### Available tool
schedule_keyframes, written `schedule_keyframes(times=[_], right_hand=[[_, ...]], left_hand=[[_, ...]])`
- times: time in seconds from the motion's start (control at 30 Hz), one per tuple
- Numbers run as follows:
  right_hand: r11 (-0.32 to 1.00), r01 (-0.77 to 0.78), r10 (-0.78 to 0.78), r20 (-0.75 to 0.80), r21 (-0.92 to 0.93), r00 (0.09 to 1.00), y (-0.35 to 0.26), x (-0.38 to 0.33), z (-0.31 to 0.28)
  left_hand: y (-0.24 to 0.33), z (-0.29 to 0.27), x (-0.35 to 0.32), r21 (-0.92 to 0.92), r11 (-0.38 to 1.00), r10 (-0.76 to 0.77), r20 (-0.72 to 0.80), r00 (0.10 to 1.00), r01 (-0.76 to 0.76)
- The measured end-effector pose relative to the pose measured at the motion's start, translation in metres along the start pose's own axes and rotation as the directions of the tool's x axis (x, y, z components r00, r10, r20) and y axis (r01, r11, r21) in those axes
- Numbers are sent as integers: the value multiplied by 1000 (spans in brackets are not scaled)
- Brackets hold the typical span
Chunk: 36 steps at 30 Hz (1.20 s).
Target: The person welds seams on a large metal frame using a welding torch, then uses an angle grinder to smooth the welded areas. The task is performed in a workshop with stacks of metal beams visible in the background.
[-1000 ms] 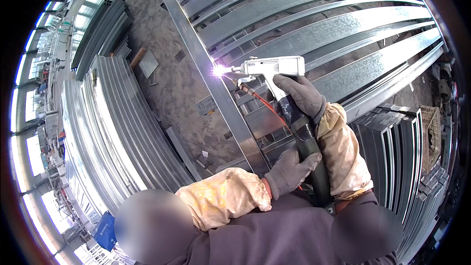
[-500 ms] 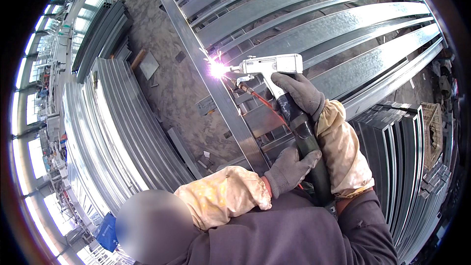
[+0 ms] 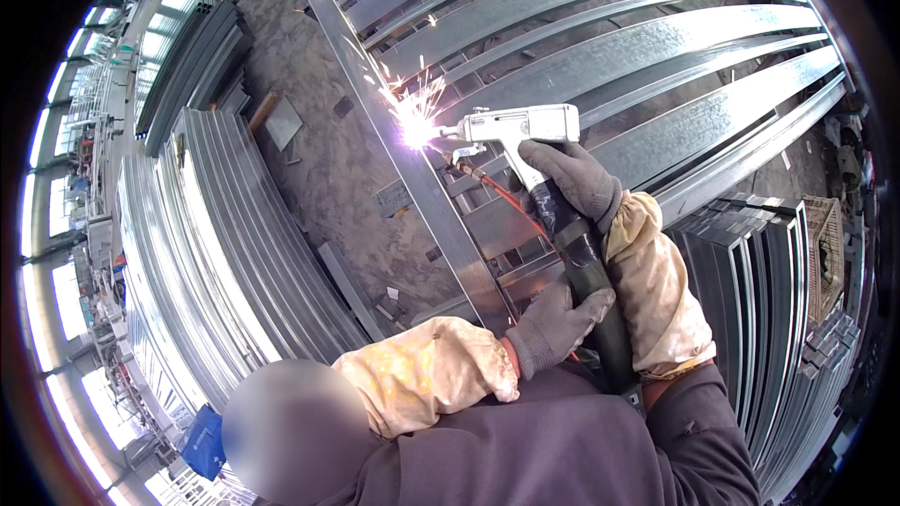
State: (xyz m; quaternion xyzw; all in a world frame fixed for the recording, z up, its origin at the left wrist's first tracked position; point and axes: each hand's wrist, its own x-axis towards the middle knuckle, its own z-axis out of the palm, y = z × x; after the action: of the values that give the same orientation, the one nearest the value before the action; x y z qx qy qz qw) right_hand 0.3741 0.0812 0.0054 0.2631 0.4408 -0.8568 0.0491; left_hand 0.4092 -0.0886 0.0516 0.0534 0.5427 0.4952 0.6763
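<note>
A white, pistol-shaped welding gun (image 3: 530,121) points left, with its nozzle at a steel frame rail (image 3: 450,233). Bright violet-white light and a spray of sparks burst where nozzle and rail meet, hiding the exact contact. Around the gun's dark grip my gloved right hand (image 3: 577,178) is closed. Lower down, my gloved left hand (image 3: 555,326) wraps the thick black cable sleeve (image 3: 611,337) that trails from the grip. A red hose (image 3: 503,193) runs from beneath the nozzle down past the grip. Stained tan sleeve covers protect both forearms.
Long galvanized slats (image 3: 600,42) span the frame at upper right. Stacked metal profiles (image 3: 244,234) lie on the left, beside the concrete floor (image 3: 309,66). More bundled tubes (image 3: 750,290) and a tan crate (image 3: 825,258) stand at right. A blurred round shape (image 3: 295,436) covers the lower left.
The sparks now spray wider and higher from the weld spot. Both hands and the welding gun have hardly moved.
</note>
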Motion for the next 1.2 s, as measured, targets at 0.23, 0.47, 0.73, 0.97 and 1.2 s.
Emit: schedule_keyframes(times=[0.23, 0.47, 0.73, 0.97, 1.2], right_hand=[[996, 33, -34, -12, -85, 999, 1, -3, 0], [1000, 28, -28, -40, 8, 999, -2, -9, 7], [999, -36, 36, 4, -24, 999, -1, -10, 3], [999, -35, 34, 15, 13, 999, -1, -14, 4], [999, -49, 49, -14, -3, 999, 2, -16, 2]], left_hand=[[-11, 0, 2, 62, 996, 70, -26, 997, -68], [-6, 1, -1, 66, 997, 33, -20, 999, -32], [-17, 3, 2, 53, 995, 80, -12, 997, -80], [-11, 6, -2, 49, 998, 28, -14, 1000, -27], [-15, 7, -2, 56, 998, 19, 0, 1000, -19]])
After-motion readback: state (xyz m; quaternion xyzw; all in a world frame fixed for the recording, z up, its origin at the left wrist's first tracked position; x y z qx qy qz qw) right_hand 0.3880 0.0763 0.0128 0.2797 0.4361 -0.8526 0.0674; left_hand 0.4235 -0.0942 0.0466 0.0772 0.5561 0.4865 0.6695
